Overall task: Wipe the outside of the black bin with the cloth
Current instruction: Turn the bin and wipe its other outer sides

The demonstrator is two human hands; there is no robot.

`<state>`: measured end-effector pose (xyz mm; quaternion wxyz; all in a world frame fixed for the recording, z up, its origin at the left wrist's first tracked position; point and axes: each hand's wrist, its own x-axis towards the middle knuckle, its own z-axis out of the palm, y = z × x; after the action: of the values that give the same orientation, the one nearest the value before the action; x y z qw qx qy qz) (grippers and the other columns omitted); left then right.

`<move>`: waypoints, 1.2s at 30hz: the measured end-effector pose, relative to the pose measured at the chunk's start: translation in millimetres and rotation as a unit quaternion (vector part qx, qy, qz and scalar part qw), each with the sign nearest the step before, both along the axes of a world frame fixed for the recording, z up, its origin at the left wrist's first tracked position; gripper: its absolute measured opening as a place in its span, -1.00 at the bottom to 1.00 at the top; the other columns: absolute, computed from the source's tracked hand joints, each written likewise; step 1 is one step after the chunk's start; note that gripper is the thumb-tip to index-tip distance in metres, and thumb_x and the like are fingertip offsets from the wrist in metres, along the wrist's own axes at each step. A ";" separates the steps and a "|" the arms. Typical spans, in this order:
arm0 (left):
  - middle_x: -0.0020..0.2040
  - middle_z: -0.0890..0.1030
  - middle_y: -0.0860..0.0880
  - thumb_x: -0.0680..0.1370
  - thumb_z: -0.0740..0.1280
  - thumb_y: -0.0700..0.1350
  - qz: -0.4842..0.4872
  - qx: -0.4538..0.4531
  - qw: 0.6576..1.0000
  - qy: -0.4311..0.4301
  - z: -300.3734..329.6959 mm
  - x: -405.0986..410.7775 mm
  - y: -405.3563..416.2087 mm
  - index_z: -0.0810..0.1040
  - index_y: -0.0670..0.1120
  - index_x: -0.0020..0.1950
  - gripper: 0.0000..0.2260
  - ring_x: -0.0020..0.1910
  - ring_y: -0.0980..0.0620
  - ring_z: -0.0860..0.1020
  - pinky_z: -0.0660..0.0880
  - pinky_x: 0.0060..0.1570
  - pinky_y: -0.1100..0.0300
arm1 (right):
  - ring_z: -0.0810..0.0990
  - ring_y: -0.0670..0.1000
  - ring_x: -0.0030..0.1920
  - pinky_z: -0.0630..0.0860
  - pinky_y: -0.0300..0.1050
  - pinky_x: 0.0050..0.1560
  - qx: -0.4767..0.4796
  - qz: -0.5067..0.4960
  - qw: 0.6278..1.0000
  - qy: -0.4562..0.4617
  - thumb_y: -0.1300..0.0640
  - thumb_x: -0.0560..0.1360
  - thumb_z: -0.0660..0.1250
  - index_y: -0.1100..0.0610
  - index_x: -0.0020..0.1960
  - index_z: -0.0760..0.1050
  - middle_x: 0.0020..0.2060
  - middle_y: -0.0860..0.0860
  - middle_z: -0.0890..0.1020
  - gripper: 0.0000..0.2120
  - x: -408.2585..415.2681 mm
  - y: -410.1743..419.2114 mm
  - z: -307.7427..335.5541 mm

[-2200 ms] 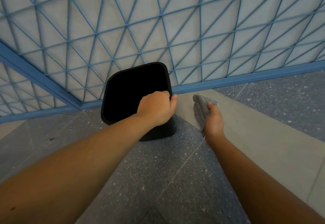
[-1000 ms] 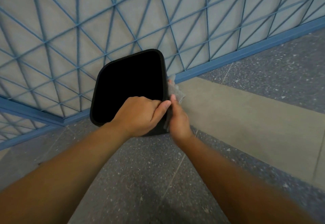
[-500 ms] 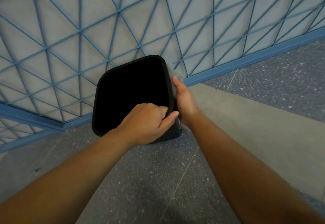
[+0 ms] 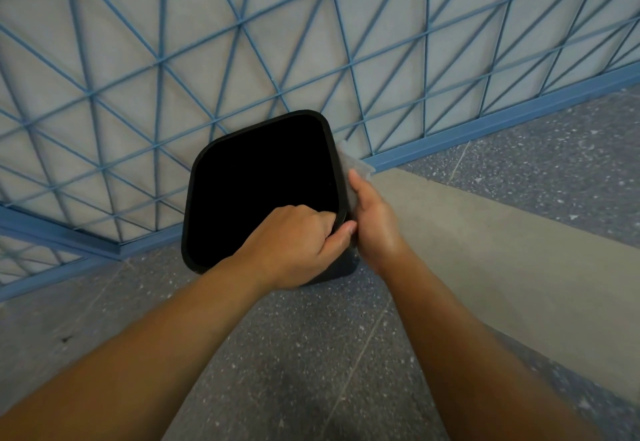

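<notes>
The black bin (image 4: 207, 177) stands on the floor against a blue lattice wall, its dark opening facing up at me. My left hand (image 4: 294, 243) grips the bin's near right rim, fingers curled inside. My right hand (image 4: 372, 220) presses a grey cloth (image 4: 353, 163) flat against the bin's right outer side. Part of the cloth sticks out above my fingers; the rest is hidden between palm and bin.
A wall with a blue diagonal lattice (image 4: 242, 42) and a blue baseboard (image 4: 485, 125) runs right behind the bin. The floor is speckled dark grey (image 4: 311, 354) with a plain lighter grey strip (image 4: 485, 250) to the right of the bin.
My right hand brought the cloth from the air onto the bin's right side and has slid it along that side. My left hand has kept hold of the rim.
</notes>
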<state>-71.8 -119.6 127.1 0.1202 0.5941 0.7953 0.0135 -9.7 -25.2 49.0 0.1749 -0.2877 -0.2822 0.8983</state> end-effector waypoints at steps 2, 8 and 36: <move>-0.40 0.52 0.00 0.60 -0.01 0.19 -0.003 0.001 1.000 0.000 -0.7 1.0 -0.6 0.48 -0.05 -0.27 -0.53 -0.41 0.05 0.51 0.48 -0.28 0.01 | 0.61 0.10 0.30 0.48 -0.04 0.37 0.000 -0.003 1.000 0.007 -0.03 0.69 0.07 0.16 0.30 0.59 0.24 0.17 0.66 -0.58 2.2 -0.3 -5.2; -0.43 0.48 -0.02 0.62 0.02 0.18 -0.008 0.009 1.000 -0.002 1.2 -0.1 0.2 0.38 -0.05 -0.34 -0.55 -0.42 0.00 0.47 0.45 -0.28 -0.01 | 0.57 0.20 0.33 0.43 0.06 0.43 -0.001 0.006 1.000 -0.005 -0.02 0.69 0.07 0.27 0.39 0.50 0.24 0.25 0.63 -0.53 -9.4 14.4 11.3; -0.35 0.58 -0.02 0.61 -0.07 0.20 -0.007 0.033 0.999 0.009 -3.9 -0.9 0.1 0.37 0.03 -0.31 -0.57 -0.37 0.03 0.52 0.43 -0.29 0.06 | 0.56 0.20 0.35 0.42 0.15 0.46 -0.108 -0.142 0.983 -0.044 -0.01 0.70 0.06 0.32 0.37 0.51 0.29 0.29 0.60 -0.51 12.3 -53.6 2.6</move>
<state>-72.6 -119.5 123.2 0.0933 0.6032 0.7914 0.0335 2.5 -78.8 51.6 0.2563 -0.3816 -0.1471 0.8758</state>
